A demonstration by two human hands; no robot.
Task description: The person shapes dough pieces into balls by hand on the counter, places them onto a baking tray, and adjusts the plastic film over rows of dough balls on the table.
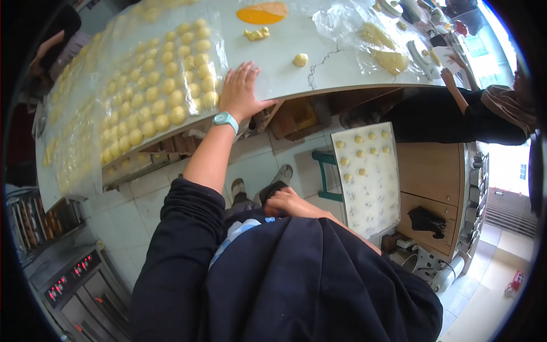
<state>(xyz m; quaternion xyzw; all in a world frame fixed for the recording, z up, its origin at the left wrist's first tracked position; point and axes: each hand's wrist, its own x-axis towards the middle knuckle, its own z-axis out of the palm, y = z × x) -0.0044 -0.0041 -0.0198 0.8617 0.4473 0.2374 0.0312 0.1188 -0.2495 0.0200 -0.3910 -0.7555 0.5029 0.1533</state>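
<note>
My left hand (241,93), with a pale teal watch at the wrist, lies on the edge of the white table with its fingers spread and nothing in them. Just left of it, rows of yellow dough balls (169,86) rest under clear plastic sheeting (223,56). Beyond my fingers are a torn lump of dough (257,34) and a flat orange oval piece (262,13). A single dough ball (300,60) sits to the right. My right hand (289,203) is held low against my dark clothing, its fingers curled; what they hold, if anything, is hidden.
A tray (373,194) with several small dough pieces stands right of me, beside a green stool (327,176). Plastic-wrapped dough (383,48) lies at the table's far right, near another person (467,114). An oven (85,296) is at lower left.
</note>
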